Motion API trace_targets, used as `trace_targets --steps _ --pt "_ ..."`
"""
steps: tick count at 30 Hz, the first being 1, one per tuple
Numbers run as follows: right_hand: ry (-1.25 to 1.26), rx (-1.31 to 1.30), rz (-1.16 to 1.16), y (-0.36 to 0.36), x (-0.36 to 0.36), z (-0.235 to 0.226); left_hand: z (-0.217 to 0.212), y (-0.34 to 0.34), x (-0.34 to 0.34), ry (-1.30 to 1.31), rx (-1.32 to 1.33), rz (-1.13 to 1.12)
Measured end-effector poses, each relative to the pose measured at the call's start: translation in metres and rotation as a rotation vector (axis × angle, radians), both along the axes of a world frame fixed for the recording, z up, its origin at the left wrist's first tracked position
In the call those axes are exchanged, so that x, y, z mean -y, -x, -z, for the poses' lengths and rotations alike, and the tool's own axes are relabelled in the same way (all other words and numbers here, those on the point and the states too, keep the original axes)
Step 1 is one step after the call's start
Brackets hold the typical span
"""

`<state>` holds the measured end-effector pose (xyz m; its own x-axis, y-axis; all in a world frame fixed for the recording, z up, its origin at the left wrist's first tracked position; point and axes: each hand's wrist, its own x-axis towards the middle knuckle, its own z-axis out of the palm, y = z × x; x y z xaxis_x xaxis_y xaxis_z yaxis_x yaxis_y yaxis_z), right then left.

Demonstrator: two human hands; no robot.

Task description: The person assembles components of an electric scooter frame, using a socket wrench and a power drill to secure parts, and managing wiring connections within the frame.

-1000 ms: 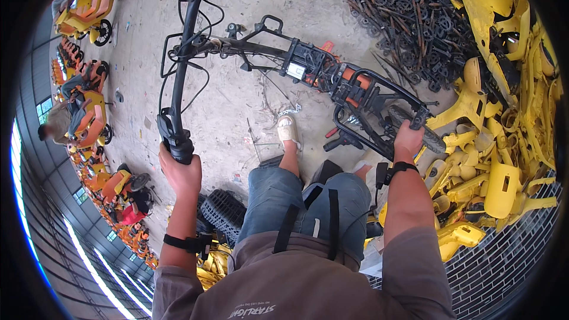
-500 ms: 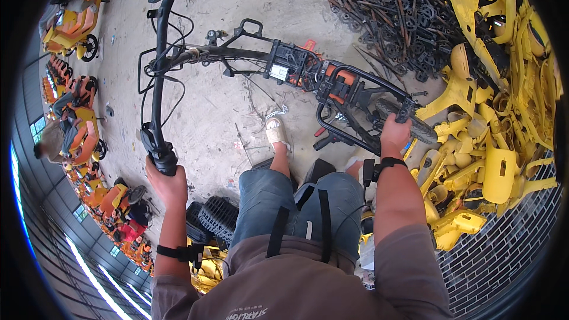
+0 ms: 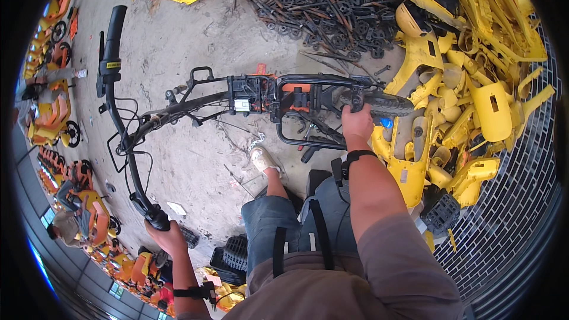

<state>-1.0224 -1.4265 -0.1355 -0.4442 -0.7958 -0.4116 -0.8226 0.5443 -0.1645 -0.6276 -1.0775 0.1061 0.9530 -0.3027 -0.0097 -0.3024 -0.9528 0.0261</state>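
Observation:
A stripped electric bike (image 3: 204,104) with a black frame stands in front of me, its handlebar to the left and its rear wheel (image 3: 394,105) to the right. My left hand (image 3: 167,237) is closed around the near handlebar grip (image 3: 157,218). The far grip (image 3: 117,29) points away from me. With my right hand (image 3: 357,124) I hold the rear end of the black tubular rack (image 3: 308,79), just beside the wheel. An open compartment (image 3: 248,92) with wires and a small white label sits mid-frame. My fingers are partly hidden on both hands.
Dark metal crank parts (image 3: 332,12) lie heaped at the far side. Yellow body panels (image 3: 456,101) pile up on the right, close to the rear wheel. Black plastic baskets (image 3: 234,255) stand near my legs. Orange bikes (image 3: 95,213) and people line the left.
The bike has turned, so its rear end has swung away from me and its near grip has come closer. My hands moved along with it, and my view has shifted too.

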Motion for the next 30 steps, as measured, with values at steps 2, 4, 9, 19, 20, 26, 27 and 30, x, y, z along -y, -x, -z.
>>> trace_targets --steps 2,4,9,19,20,26,27,30 --pt "-0.024 0.019 -0.004 0.002 0.000 0.001 0.000 0.000 -0.001 0.016 -0.021 -0.006" --pt "-0.009 0.026 -0.033 0.004 0.000 0.001 0.001 -0.001 -0.001 0.000 -0.037 -0.033" --pt "-0.021 0.063 -0.016 0.006 0.002 -0.006 0.004 -0.006 -0.005 -0.052 -0.024 -0.041" --pt "-0.002 0.200 0.045 0.015 0.000 -0.007 0.010 -0.011 -0.010 0.136 -0.033 0.150" --pt "0.000 0.217 0.051 0.015 0.001 -0.008 0.006 -0.006 -0.004 0.126 -0.041 0.116" --pt "0.056 0.196 0.029 0.017 0.013 -0.016 -0.002 0.012 0.026 0.161 -0.056 0.227" --pt "0.056 0.208 0.028 0.018 0.017 -0.014 -0.007 0.010 0.023 0.126 -0.073 0.198" --pt "-0.031 0.219 0.044 0.016 0.006 -0.007 0.004 0.001 0.012 0.154 -0.072 0.183"
